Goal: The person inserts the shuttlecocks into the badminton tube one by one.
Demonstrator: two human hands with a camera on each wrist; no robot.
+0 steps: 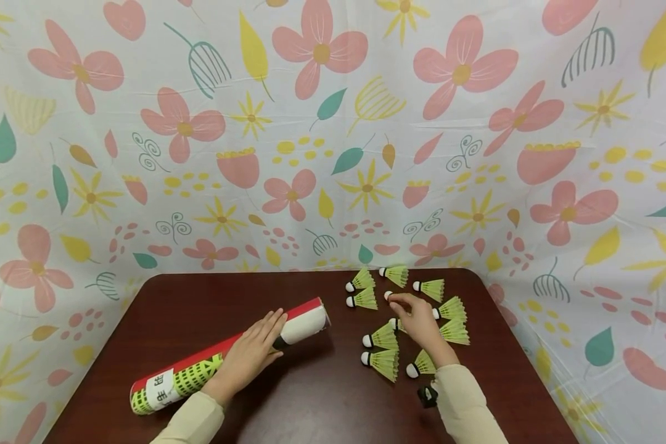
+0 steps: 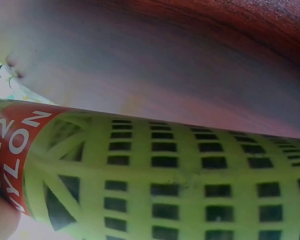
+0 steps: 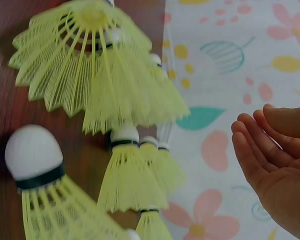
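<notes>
A long shuttlecock tube (image 1: 191, 373), red, white and yellow-green, lies slantwise on the table's left half. My left hand (image 1: 251, 351) rests across its middle, fingers fairly straight over the top. The left wrist view shows the printed tube wall (image 2: 190, 175) close up. Over a group of yellow-green shuttlecocks on the right is my right hand (image 1: 419, 317). Its fingertips are close to the white cork of one shuttlecock (image 1: 388, 295), whose skirt the hand hides. In the right wrist view the right hand (image 3: 280, 155) has loosely bent fingers, with nothing seen between them.
Several shuttlecocks (image 1: 380, 364) lie around the right hand, corks mostly pointing left. Two more, including an upper one (image 1: 361, 280), lie at the back left of the group. A dark brown table (image 1: 211, 308) meets a flower-printed cloth (image 1: 322, 154) behind and at the sides.
</notes>
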